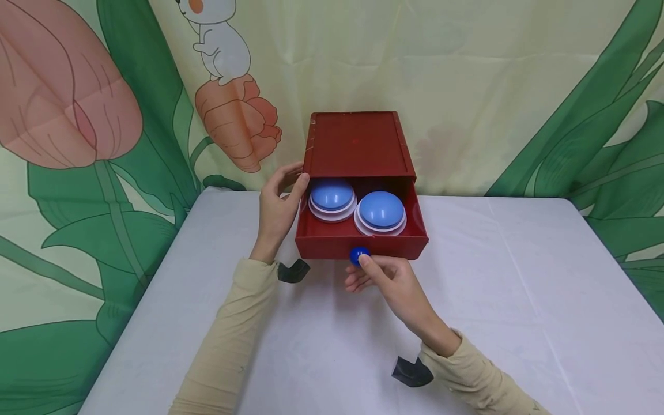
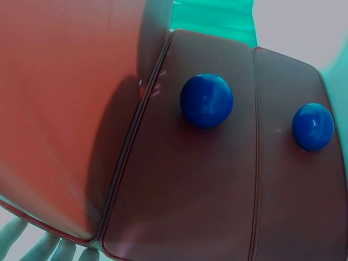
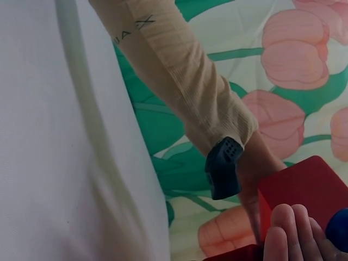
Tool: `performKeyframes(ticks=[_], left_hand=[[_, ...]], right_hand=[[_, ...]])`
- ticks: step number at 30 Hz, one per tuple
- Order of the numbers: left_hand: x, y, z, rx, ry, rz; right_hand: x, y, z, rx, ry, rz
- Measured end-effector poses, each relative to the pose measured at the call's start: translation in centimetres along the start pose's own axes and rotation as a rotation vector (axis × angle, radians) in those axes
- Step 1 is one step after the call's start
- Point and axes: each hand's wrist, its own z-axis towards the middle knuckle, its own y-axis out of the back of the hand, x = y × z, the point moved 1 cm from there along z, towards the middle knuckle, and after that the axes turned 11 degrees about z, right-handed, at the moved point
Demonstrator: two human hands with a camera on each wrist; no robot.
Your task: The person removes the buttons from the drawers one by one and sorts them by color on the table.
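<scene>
In the head view a red drawer box (image 1: 358, 144) stands at the table's back edge, its drawer (image 1: 332, 249) pulled out toward me. Inside sit two round things with blue domes on white bases, a left one (image 1: 332, 196) and a right one (image 1: 382, 210). My right hand (image 1: 396, 288) has its thumb on the drawer's round blue knob (image 1: 358, 254), pinching it, the other fingers extended below. Against the box's left side rests my left hand (image 1: 280, 207), thumb by the front edge. Left-hand fingers (image 2: 41, 247) show at the lower left of the left wrist view.
The left wrist view shows two dark red front panels side by side, each with a blue knob (image 2: 206, 101). White cloth covers the table (image 1: 467, 288). Behind hangs a curtain (image 1: 467, 86) printed with plants and a rabbit. Dark bands (image 1: 413, 372) sit by both wrists.
</scene>
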Motion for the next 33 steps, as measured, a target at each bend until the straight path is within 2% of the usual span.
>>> performKeyframes(ticks=[10,18,21,28,33], left_hand=[[-0.2,0.1,-0.1,0.024,0.033,-0.018],[-3.8,1.1,-0.9,0.058,0.053,-0.02],[-4.0,1.1,-0.9,0.061,0.052,-0.018],[-0.6,0.3,-0.2,0.043,0.03,-0.032],[0.1,0.0,0.0,0.025,0.008,-0.03]], right_hand=[[0.1,-0.1,-0.1,-0.016,-0.026,-0.008],[0.4,0.0,-0.2,-0.005,-0.04,-0.024],[0.5,0.0,-0.3,-0.005,-0.041,-0.022],[0.5,0.0,-0.5,0.007,-0.038,-0.001],[0.4,0.0,-0.6,0.009,-0.037,-0.006]])
